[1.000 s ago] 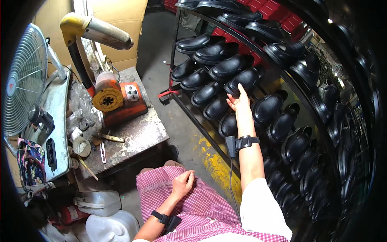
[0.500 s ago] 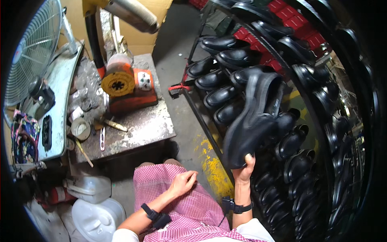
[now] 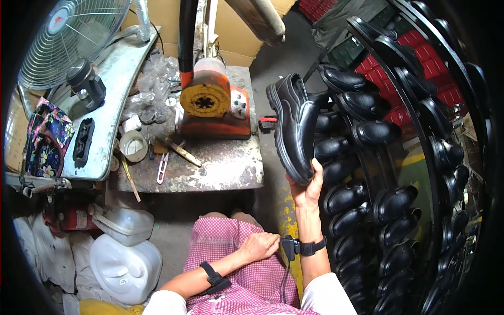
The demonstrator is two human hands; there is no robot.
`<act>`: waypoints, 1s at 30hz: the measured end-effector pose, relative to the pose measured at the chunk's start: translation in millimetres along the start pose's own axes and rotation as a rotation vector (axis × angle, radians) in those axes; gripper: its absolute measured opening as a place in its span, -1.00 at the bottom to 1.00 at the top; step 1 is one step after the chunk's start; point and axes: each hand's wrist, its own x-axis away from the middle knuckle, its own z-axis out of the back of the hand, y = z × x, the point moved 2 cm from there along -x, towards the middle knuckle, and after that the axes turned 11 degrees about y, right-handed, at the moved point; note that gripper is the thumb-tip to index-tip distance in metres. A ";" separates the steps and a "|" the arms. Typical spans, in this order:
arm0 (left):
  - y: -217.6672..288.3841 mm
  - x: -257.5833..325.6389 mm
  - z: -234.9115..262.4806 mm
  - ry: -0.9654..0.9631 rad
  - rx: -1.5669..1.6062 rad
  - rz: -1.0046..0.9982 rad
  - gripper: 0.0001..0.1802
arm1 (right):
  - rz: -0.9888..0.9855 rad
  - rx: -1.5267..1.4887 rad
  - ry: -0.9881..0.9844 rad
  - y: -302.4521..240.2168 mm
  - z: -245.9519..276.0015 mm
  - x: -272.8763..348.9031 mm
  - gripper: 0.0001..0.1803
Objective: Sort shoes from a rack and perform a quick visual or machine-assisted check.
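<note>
A black leather slip-on shoe (image 3: pixel 296 126) is held up in my right hand (image 3: pixel 306 186). My fingers grip it at the toe, so its opening points up and away from me and the ridged sole faces left. Over the checked pink apron (image 3: pixel 236 252), my left hand (image 3: pixel 261 245) is closed with the fingers curled under. Whatever it might hold is hidden. Each of my wrists wears a black strap with a small device. Right of the held shoe stands a rack (image 3: pixel 364 173) with many similar black shoes.
Ahead is a worn metal bench (image 3: pixel 231 165) bearing an orange machine (image 3: pixel 207 102), white-handled thread snips (image 3: pixel 163 168), a brush (image 3: pixel 184 153) and a round cup (image 3: pixel 133 146). A fan (image 3: pixel 58 42) stands far left. White plastic containers (image 3: pixel 126 262) sit lower left.
The shoe has moved left off the rack area and turned, so its sole now faces left. My left hand has shifted slightly right. The view has swung toward the bench.
</note>
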 end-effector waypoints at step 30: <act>-12.7 0.2 15.4 0.096 0.059 0.071 -0.88 | 0.178 0.234 -0.103 4.8 -121.0 -100.9 -0.57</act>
